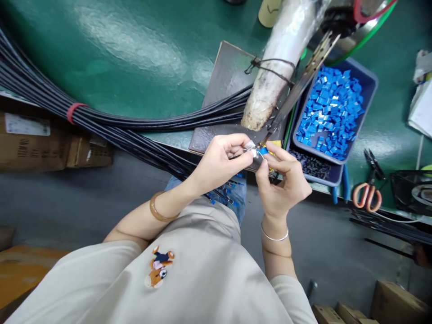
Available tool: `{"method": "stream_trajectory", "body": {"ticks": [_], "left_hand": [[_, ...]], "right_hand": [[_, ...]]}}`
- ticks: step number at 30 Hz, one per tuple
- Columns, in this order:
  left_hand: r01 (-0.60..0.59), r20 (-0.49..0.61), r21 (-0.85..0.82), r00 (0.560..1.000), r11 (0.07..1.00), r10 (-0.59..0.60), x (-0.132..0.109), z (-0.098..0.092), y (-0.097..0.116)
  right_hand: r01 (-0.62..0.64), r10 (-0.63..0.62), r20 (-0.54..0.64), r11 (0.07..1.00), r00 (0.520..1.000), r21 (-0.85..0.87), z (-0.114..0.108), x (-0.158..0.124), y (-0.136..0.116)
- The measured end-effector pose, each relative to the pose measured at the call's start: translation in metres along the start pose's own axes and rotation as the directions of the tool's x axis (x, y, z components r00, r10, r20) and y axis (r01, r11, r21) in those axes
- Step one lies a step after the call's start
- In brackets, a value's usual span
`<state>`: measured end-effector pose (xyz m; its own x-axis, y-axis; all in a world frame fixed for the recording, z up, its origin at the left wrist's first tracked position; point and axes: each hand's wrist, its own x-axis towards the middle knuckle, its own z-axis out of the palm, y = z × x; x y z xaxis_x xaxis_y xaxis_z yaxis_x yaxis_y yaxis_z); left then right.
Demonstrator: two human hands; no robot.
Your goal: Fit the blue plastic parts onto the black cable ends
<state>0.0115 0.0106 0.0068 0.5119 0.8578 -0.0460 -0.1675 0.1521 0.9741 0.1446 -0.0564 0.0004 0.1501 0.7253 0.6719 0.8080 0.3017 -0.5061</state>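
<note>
My left hand (221, 157) is closed in a pinch on the end of a black cable (232, 157); white coverings wrap its thumb and forefinger tips. Just beyond those fingertips sits a small blue connector (262, 151), between both hands. My right hand (283, 177) is closed, thumb against fingers, on a thin pale wire (261, 155) that reaches to the connector. The tip of a mounted soldering iron (266, 138) comes down from above, close to the connector; whether they touch I cannot tell. Fingers hide part of the joint.
A wrapped extraction tube (273, 81) hangs over a dark board (226, 67). Bundled black cables (135, 123) run in from the left. At right, a bin (369, 90) holds blue connectors; a lower tray (332, 177) holds small black parts. Orange-handled scissors (367, 195) lie farther right.
</note>
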Motion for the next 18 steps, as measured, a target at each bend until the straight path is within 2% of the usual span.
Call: {"method": "stream_trajectory", "body": {"ticks": [11, 18], "left_hand": [[0.017, 0.002, -0.010, 1.000, 1.000, -0.017, 0.0023, -0.0020, 0.0063], [0.092, 0.029, -0.010, 0.995, 0.996, -0.091, 0.0041, -0.0047, 0.0070]], "right_hand": [[-0.021, 0.020, 0.027, 0.999, 0.999, 0.041, -0.0037, 0.0084, -0.0051], [-0.021, 0.021, 0.039, 1.000, 0.999, 0.008, -0.0038, 0.0056, -0.0019]]}}
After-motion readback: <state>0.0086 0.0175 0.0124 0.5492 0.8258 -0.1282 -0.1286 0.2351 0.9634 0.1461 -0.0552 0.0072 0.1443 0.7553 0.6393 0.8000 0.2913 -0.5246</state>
